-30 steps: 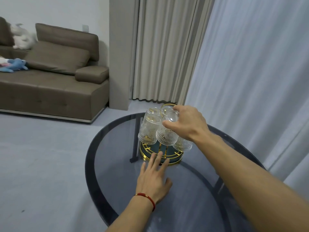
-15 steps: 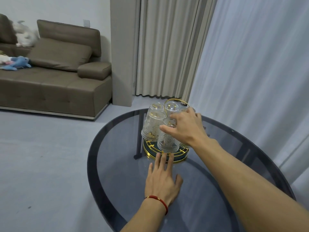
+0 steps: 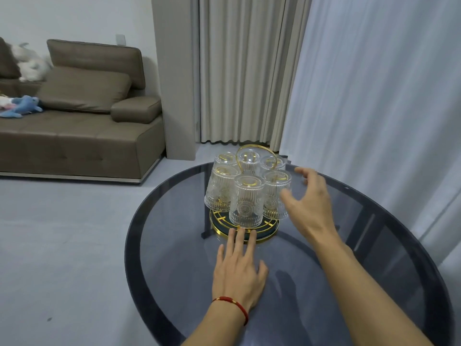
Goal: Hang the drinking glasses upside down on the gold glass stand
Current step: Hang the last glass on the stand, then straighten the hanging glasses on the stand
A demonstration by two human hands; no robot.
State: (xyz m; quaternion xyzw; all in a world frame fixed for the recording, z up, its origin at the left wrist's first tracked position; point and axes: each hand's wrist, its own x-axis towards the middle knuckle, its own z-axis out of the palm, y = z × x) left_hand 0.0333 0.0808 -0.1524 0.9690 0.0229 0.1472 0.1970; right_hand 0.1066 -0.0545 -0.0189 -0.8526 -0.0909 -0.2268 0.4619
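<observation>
Nearest, the left hand (image 3: 238, 273), a red cord bracelet (image 3: 233, 303) at its wrist, lies flat on the round dark smoked-glass bench (image 3: 159, 236), fingers straight, fingertips touching the rim of the gold wire glass stand (image 3: 268, 232). Just beyond, the right hand (image 3: 308, 204) hovers beside the stand, its grip open and holding nothing. Six clear ribbed drinking glasses (image 3: 245, 202) hang upside down on the stand around its looped handle. Farther off stand a brown sofa (image 3: 82, 136) and pale curtains (image 3: 244, 71).
</observation>
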